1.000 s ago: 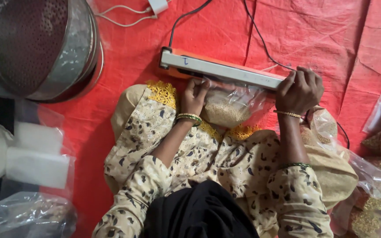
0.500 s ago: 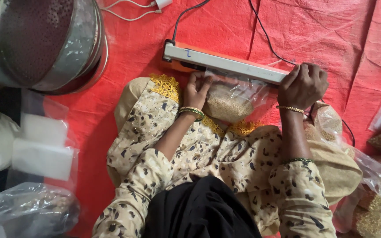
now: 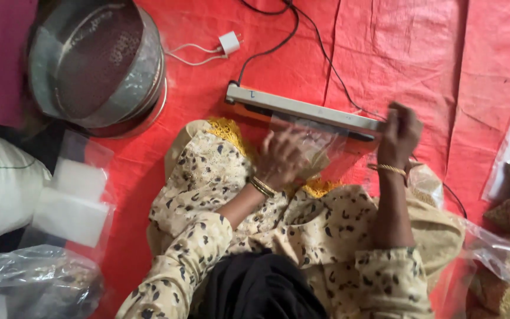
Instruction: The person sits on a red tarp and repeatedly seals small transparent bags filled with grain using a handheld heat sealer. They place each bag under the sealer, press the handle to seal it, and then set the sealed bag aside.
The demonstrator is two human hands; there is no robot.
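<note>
Right hand (image 3: pixel 401 133) gripped the end of the heat sealer's (image 3: pixel 302 110) bar, fingers closed. Left hand (image 3: pixel 280 158), blurred, lay on a clear plastic bag (image 3: pixel 311 145); its spread unclear.

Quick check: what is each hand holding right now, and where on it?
The left hand grips the clear plastic bag at its lower part, though motion blur hides the exact hold. The right hand presses the right end of the heat sealer's bar.
</note>
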